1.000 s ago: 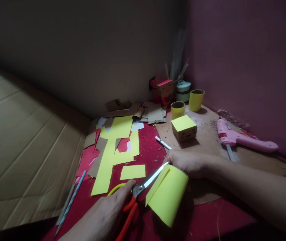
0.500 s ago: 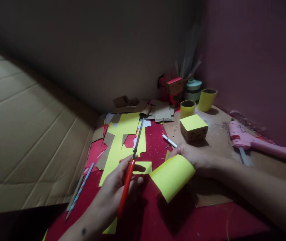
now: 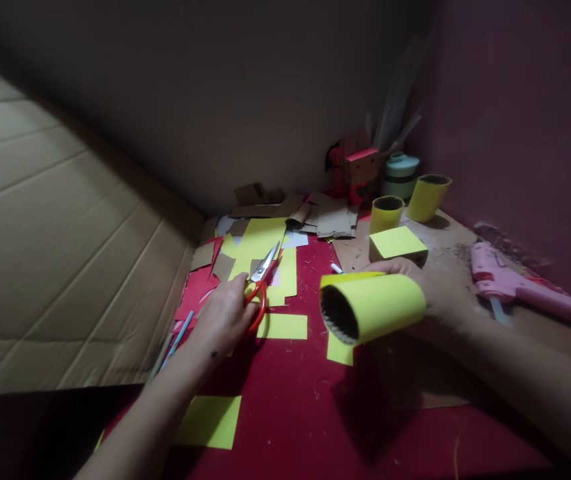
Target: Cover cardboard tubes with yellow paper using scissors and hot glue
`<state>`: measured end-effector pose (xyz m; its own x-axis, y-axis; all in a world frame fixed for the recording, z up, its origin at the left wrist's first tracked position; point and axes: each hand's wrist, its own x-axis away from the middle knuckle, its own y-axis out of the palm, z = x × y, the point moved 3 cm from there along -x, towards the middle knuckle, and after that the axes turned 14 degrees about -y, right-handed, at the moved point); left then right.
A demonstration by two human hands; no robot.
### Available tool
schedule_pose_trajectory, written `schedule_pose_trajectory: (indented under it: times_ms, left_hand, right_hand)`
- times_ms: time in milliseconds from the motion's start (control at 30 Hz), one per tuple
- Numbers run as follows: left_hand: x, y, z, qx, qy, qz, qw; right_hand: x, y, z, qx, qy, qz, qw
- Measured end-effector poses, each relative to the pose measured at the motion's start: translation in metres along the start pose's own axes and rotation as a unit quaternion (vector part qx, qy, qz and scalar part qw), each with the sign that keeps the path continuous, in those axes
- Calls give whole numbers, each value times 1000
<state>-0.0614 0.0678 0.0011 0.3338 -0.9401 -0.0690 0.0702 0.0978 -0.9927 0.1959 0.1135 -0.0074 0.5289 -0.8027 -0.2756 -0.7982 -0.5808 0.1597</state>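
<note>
My left hand [image 3: 223, 310] grips a pair of red-handled scissors [image 3: 265, 267] low over the paper scraps, blades pointing away from me. My right hand [image 3: 433, 293] is closed around a cardboard tube wrapped in yellow paper [image 3: 383, 307], its open end turned toward the left; the tube hides most of the fingers. Under the scissors lie yellow paper sheets [image 3: 265, 233]. A small yellow rectangle [image 3: 285, 327] rests just in front of them, and another yellow piece [image 3: 340, 350] lies below the tube. A white pen-like stick [image 3: 336, 268] pokes out behind the tube.
Beyond my right hand stand a yellow-topped cardboard box [image 3: 398, 243] and two yellow tubes [image 3: 387, 213]. A pink glue gun [image 3: 530, 287] lies at right. Tall cardboard [image 3: 75, 233] borders the left side. A yellow piece [image 3: 210, 421] lies near the front, and a striped pencil [image 3: 178, 340] at left.
My left hand has moved forward with the scissors, which now lie lower over the scraps. My right hand has lifted and turned the yellow tube so its hollow end shows.
</note>
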Motion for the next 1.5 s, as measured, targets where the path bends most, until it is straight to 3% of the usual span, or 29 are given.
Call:
schedule_pose_trajectory:
  times_ms: [100,167,233,300,400,567,667,1033,1300,1500]
  left_hand:
    - [5,-9,5,-15,21,20,999]
    - [13,-21,16,63,43,10,997]
    - [23,-31,30,223,70,-104,967]
    - [32,-38,44,338,100,-207,913]
    - [40,-37,57,424,137,-262,856]
    - [42,-11,60,507,120,-200,830]
    - [47,-1,58,509,122,-125,843]
    - [68,-10,56,411,212,73,883]
    - [68,-7,56,404,216,80,885]
    - [72,-1,52,497,186,59,845]
  right_hand:
    - [4,6,0,-69,25,-38,997]
    - [6,8,-4,-44,-7,-43,998]
    - [8,10,-9,20,-66,-43,997]
    - [10,11,-13,76,-119,-42,989]
    - [10,12,-13,111,-149,-51,981]
    - [10,12,-7,128,-140,-63,980]
    - [11,11,-8,142,-153,-59,976]
    - [13,15,-16,190,-179,-61,964]
    - [15,16,-11,188,-196,-63,960]
    - [13,15,-8,160,-149,-48,975]
